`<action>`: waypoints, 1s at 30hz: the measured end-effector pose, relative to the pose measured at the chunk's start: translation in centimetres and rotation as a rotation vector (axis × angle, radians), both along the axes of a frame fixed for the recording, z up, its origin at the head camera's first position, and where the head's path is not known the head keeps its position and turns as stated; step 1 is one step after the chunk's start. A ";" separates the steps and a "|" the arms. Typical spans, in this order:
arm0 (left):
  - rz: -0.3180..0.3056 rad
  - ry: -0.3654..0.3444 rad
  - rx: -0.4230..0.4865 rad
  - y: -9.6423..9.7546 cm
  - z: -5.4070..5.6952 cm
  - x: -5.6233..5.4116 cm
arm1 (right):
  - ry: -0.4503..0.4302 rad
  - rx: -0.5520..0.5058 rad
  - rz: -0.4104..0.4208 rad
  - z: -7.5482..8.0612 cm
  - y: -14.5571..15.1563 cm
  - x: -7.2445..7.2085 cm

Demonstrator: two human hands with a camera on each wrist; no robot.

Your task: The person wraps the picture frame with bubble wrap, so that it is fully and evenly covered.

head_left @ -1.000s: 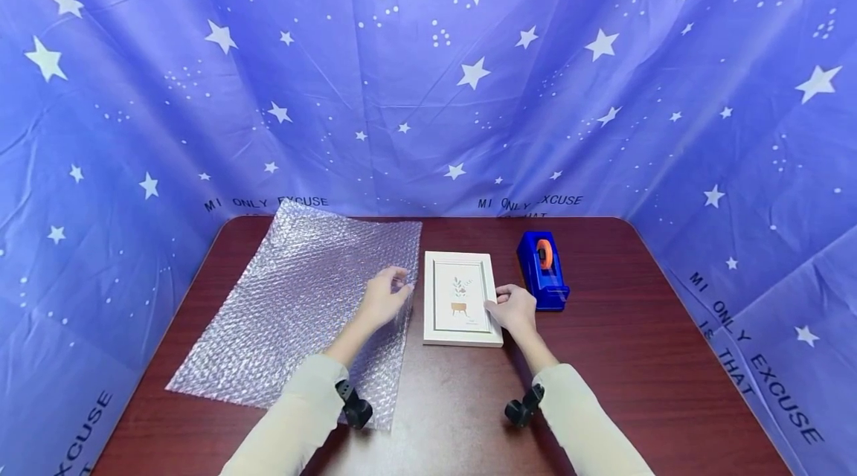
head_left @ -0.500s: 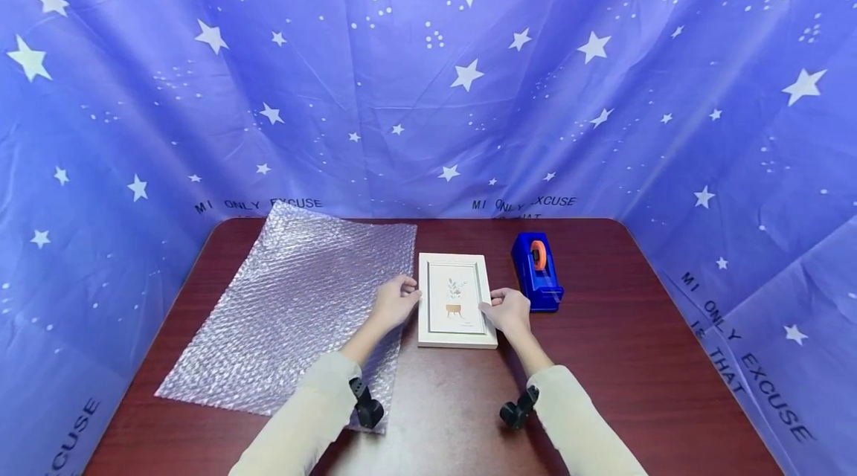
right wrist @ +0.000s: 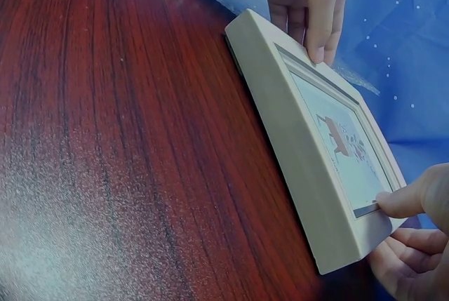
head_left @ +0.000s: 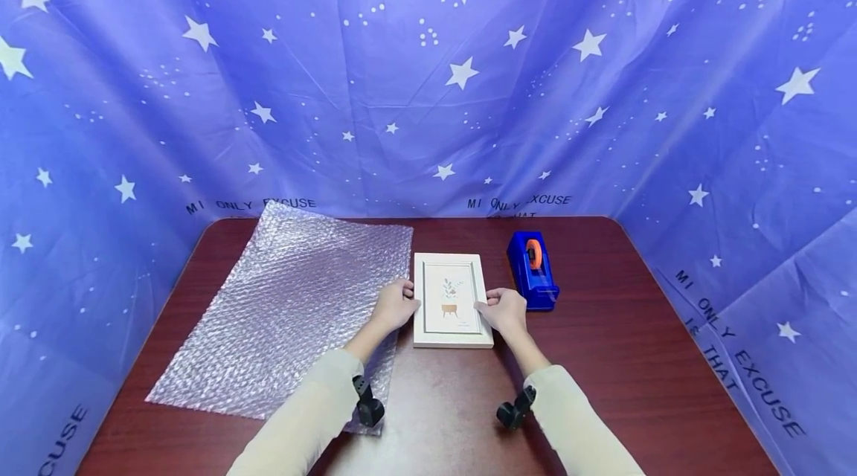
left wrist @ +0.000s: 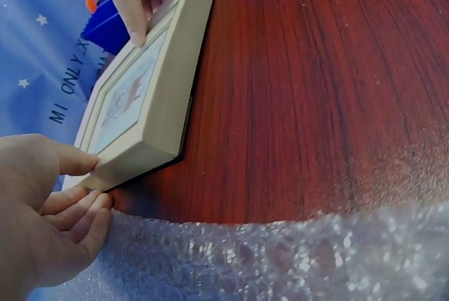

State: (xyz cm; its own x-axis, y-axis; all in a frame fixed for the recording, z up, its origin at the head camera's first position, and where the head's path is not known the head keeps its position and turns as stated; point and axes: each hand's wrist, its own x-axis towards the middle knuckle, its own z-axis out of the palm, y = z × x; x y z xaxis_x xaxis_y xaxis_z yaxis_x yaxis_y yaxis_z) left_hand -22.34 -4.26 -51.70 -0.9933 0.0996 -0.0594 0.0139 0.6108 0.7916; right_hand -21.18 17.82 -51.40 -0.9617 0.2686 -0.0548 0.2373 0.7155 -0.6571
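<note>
A white picture frame (head_left: pixel 451 301) with a potted-plant print lies face up on the table, between both hands. My left hand (head_left: pixel 395 305) grips its left edge, the thumb at the rim and the curled fingers low against the side, as the left wrist view shows. On the opposite edge my right hand (head_left: pixel 505 310) pinches the frame; its thumb (right wrist: pixel 403 203) lies over the front border and its fingers (right wrist: pixel 414 252) are tucked at the side. A sheet of bubble wrap (head_left: pixel 288 305) is spread flat to the left, partly beneath my left forearm.
Behind my right hand stands a blue tape dispenser (head_left: pixel 532 275) with an orange core. The dark red wooden table (head_left: pixel 623 357) reaches back to a blue star-printed curtain (head_left: pixel 402 74) that closes in the sides and rear. Black wrist cameras (head_left: pixel 368 403) sit on both cuffs.
My left hand has moved right, from over the bubble wrap to the frame's left edge, and taken hold of it. My right hand keeps its grip. The whole view has shifted slightly.
</note>
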 end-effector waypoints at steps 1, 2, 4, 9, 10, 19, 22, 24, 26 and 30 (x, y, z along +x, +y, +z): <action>0.011 -0.005 0.009 0.0 0.0 0.0 | 0.002 -0.006 -0.001 0.0 -0.1 0.0; 0.016 0.006 0.017 0.0 -0.1 0.0 | 0.005 -0.011 -0.004 0.0 -0.1 0.0; 0.029 0.027 0.025 0.2 -0.1 0.1 | 0.010 -0.019 -0.016 0.0 -0.2 0.0; 0.075 0.073 -0.005 0.9 -0.2 0.5 | 0.023 -0.047 -0.048 0.0 -0.2 0.2; 0.089 0.073 -0.013 1.0 -0.1 0.6 | 0.025 -0.051 -0.051 0.0 -0.2 0.2; 0.167 0.132 0.020 1.7 0.9 0.8 | 0.030 -0.110 -0.117 0.0 -0.4 0.5; 0.188 0.125 0.096 1.7 1.1 0.7 | 0.029 -0.160 -0.137 0.3 -0.5 0.6; 0.207 0.097 0.165 1.5 1.2 0.6 | 0.024 -0.206 -0.143 0.3 -0.4 0.6; 0.229 0.051 0.246 1.2 1.4 0.6 | 0.019 -0.264 -0.149 0.4 -0.4 0.6; 0.274 -0.053 0.419 0.5 1.8 0.4 | 0.002 -0.460 -0.170 0.2 -0.1 0.4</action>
State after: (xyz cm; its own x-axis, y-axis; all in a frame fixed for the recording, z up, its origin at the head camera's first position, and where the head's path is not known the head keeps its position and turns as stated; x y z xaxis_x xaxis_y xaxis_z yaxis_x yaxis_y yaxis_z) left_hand -21.95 -3.77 -49.90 -0.9829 -0.1388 -0.1209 -0.1492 0.2156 0.9650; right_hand -20.77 17.75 -51.17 -0.9065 0.3701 -0.2031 0.3241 0.3021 -0.8965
